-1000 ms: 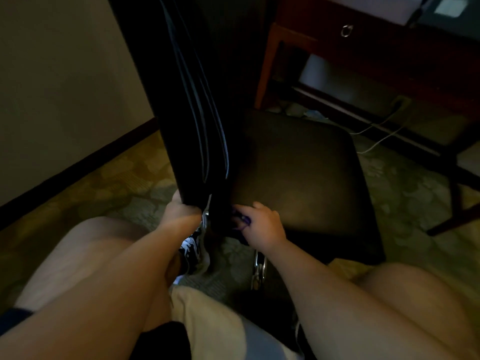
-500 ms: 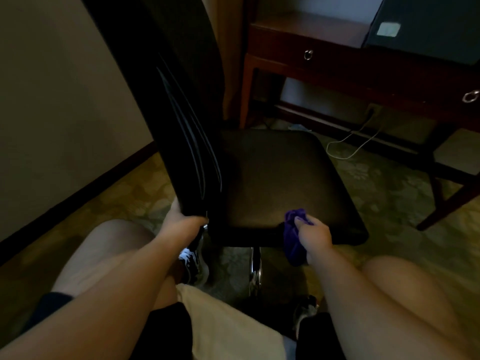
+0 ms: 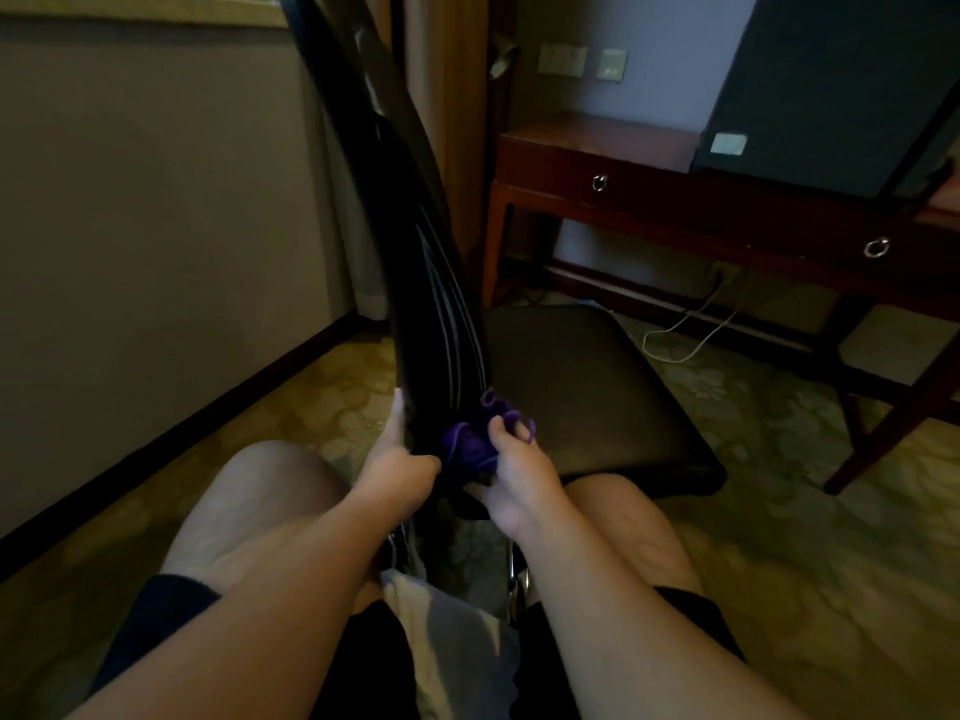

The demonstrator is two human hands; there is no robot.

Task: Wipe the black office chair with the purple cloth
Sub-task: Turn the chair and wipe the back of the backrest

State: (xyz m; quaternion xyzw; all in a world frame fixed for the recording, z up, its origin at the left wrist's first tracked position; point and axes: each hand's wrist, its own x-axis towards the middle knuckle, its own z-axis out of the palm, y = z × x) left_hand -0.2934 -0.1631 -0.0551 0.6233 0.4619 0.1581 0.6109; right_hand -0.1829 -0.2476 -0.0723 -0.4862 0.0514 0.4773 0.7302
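Observation:
The black office chair [image 3: 587, 387] stands right in front of me, seen side-on, its tall backrest [image 3: 395, 210] rising to the top of the view and its padded seat stretching to the right. My left hand [image 3: 397, 462] grips the lower rear edge of the backrest. My right hand [image 3: 511, 472] is closed on the bunched purple cloth [image 3: 475, 441] and presses it against the bottom of the backrest where it meets the seat. My bare knees sit either side of the chair's base.
A dark wooden desk [image 3: 727, 200] with ring-pull drawers stands behind the chair, a dark screen [image 3: 831, 80] on it. A white cable [image 3: 685, 340] trails over the patterned carpet beneath. A wall with a dark skirting board [image 3: 171, 439] runs along the left.
My right hand has carried the purple cloth from the seat's front edge leftward to the base of the backrest. The view has tilted up; my left hand still holds the backrest.

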